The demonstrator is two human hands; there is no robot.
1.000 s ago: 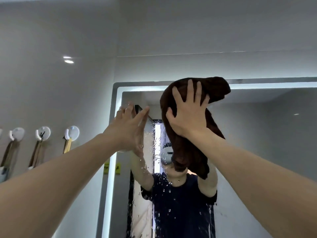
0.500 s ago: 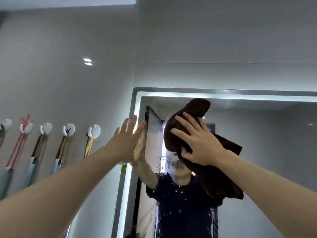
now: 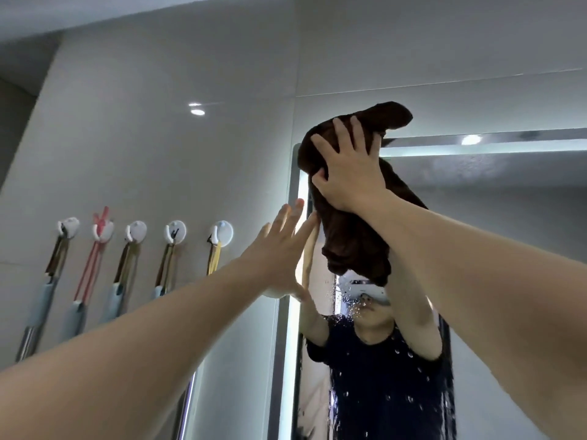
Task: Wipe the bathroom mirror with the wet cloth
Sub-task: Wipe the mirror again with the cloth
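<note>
A lit-edged bathroom mirror point(image 3: 508, 201) fills the right side, with water drops on its lower glass. My right hand point(image 3: 349, 166) presses a dark brown wet cloth point(image 3: 352, 246) flat against the mirror's upper left corner; the cloth's top end pokes past the frame and its lower part hangs down. My left hand point(image 3: 279, 252) is open with fingers spread, its fingertips resting at the mirror's left edge, just left of the hanging cloth. The mirror reflects a person in a dark top with both arms raised.
On the grey tiled wall to the left, several white round hooks point(image 3: 175, 231) hold hanging tools with straps and pale blue handles point(image 3: 41, 309). A chrome rod point(image 3: 184, 404) runs down beside the mirror's left frame.
My right hand has slid the cloth up and left, from the mirror's upper middle into its top left corner. The view has swung left, showing more hooks. My left hand stays by the left edge.
</note>
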